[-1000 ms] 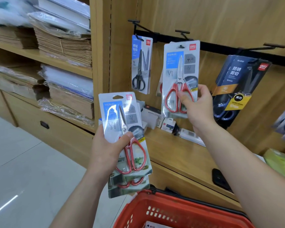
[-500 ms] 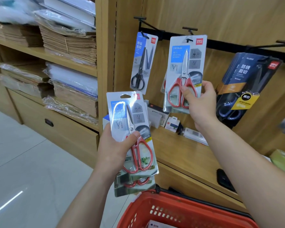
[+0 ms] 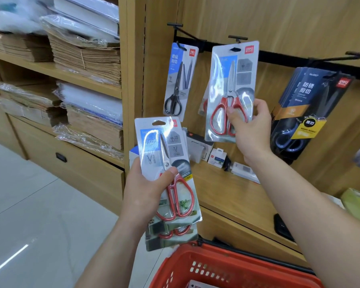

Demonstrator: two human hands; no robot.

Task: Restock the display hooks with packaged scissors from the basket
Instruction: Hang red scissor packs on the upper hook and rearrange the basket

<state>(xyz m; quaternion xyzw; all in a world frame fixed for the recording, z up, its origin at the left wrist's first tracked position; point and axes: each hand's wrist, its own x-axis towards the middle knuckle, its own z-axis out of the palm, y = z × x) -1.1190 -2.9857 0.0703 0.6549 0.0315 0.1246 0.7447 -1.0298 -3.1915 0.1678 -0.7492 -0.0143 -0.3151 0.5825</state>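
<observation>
spare scissor packs [image 3: 164, 142] are being gripped in the left hand [image 3: 141, 192], above the basket [image 3: 247, 265]. another pack [image 3: 227, 80] is being pinched by the right hand [image 3: 254, 129] and lifted higher than a moment ago. its hang hole is being brought just under the middle hook [image 3: 238, 37], so hanging seems imminent.

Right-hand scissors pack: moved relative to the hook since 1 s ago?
Yes. The scissors pack in the right hand has risen toward the middle hook; its hole now sits just below the hook tip.
</observation>
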